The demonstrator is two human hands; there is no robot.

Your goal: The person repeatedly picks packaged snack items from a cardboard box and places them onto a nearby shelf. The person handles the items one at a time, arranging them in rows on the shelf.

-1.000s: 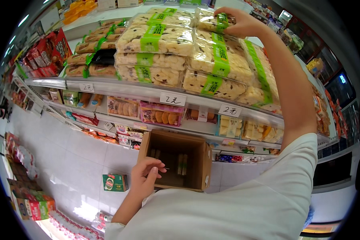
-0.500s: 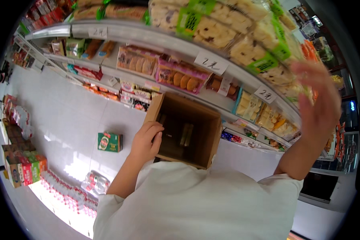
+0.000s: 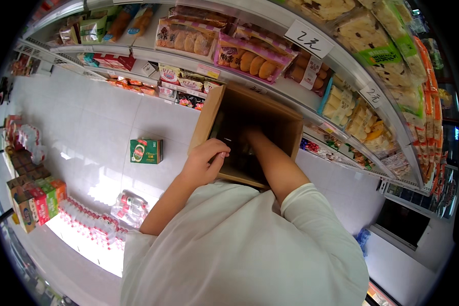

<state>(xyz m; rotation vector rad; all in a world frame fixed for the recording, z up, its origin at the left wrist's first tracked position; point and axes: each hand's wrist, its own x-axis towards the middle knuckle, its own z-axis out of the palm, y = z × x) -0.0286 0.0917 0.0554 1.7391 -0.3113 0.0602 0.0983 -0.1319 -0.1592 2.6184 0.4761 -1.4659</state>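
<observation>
An open brown cardboard box [image 3: 207, 116] is in front of me, close against the shelf edge. My left hand [image 3: 204, 160] grips its near left rim, thumb and fingers bent over the edge. Deep in the dark inside is my right hand [image 3: 251, 136], its fingers hidden, so I cannot make out whether anything is in them. Beyond the box, packaged bread rolls in a purple-edged tray [image 3: 252, 58] lie on the shelf. To the right are packs of pale bread pieces [image 3: 337, 102].
A curved store shelf [image 3: 229, 10] runs across the far side and down the right, loaded with bagged breads [image 3: 387, 56]. On the floor at left are a green carton [image 3: 146, 151], a shrink-wrapped bottle pack [image 3: 130, 208] and stacked colourful cartons [image 3: 42, 201].
My right hand has come down from the upper bread shelf at right and reached into the box. The left hand stays on the box rim. My view has shifted.
</observation>
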